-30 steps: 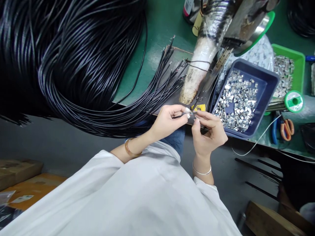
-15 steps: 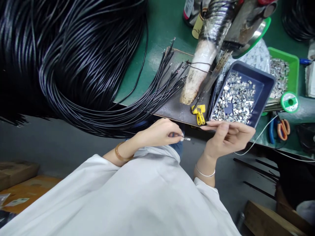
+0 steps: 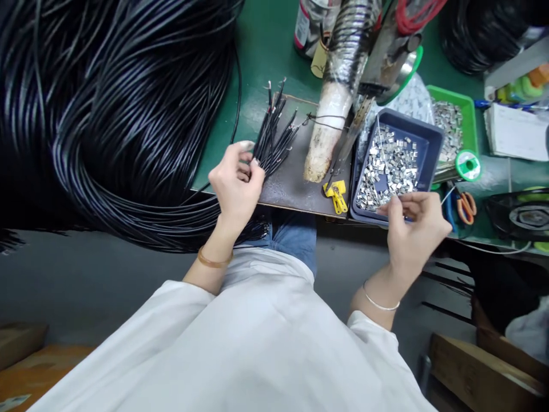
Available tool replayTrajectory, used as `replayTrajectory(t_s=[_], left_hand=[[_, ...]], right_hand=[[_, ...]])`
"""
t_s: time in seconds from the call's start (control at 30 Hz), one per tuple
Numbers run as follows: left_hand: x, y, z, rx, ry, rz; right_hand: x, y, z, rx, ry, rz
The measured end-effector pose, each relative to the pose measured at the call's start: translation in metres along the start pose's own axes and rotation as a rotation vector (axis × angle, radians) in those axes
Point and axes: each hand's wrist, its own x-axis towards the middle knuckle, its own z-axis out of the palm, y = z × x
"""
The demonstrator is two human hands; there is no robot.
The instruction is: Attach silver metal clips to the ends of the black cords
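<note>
My left hand is at the table's front edge, its fingers curled and its thumb against a bunch of black cables. Their stripped ends fan out over a dark board. My right hand pinches a thin silvery wire, which looks like solder wire, over the near edge of a dark blue tray. One stretch of it rises above the tray; another leads toward a green-rimmed spool. Small silver metal pieces lie in the tray.
A large heap of black cable covers the left side. A plastic-wrapped tube points down at the board, near a yellow clip. A green tray and orange-handled pliers are at right.
My left hand has moved left and up from near my lap to the cables; the small silver piece no longer shows in it. The cable ends are bunched closer. My right hand now holds the wire over the tray.
</note>
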Motion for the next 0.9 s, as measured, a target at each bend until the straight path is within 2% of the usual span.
replayTrajectory(t_s=[0.07,0.13,0.27,0.3,0.33,0.37,0.47,0.5,0.53,0.6,0.67,0.73,0.8,0.9], left_hand=[[-0.003,0.0,-0.005,-0.178,-0.026,-0.118],[-0.005,0.002,-0.01,-0.335,-0.058,-0.195],[-0.005,0.011,-0.022,-0.611,-0.002,-0.245],[-0.005,0.015,-0.025,-0.701,-0.046,-0.262],[-0.006,0.019,-0.027,-0.797,-0.144,-0.285],[-0.007,0.024,-0.029,-0.89,-0.292,-0.308],[-0.018,0.042,-0.027,-1.042,-0.899,-0.404],[-0.023,0.048,-0.024,-1.041,-1.024,-0.445],[-0.028,0.052,-0.019,-1.042,-1.056,-0.488],[-0.036,0.059,-0.008,-1.025,-1.021,-0.588],[-0.042,0.061,0.003,-1.001,-0.937,-0.647],[-0.045,0.061,0.011,-0.981,-0.859,-0.656],[-0.047,0.059,0.015,-0.961,-0.803,-0.632],[-0.048,0.058,0.019,-0.929,-0.739,-0.582]], right_hand=[[0.015,0.018,0.002,-0.138,0.023,-0.012],[0.028,0.031,0.009,-0.18,0.032,-0.019],[0.044,0.036,0.025,-0.142,-0.067,-0.052],[0.047,0.035,0.029,-0.14,-0.097,-0.065],[0.049,0.035,0.032,-0.151,-0.12,-0.076],[0.051,0.034,0.035,-0.175,-0.134,-0.087],[0.055,0.034,0.037,-0.247,-0.114,-0.111],[0.054,0.033,0.036,-0.257,-0.096,-0.121],[0.052,0.031,0.035,-0.25,-0.067,-0.126],[0.042,0.023,0.031,-0.172,0.004,-0.115],[0.024,0.009,0.027,0.045,0.075,-0.052],[0.002,-0.009,0.027,0.339,-0.039,0.014],[-0.02,-0.026,0.032,0.474,-0.106,0.029],[-0.04,-0.041,0.045,0.508,-0.035,-0.015]])
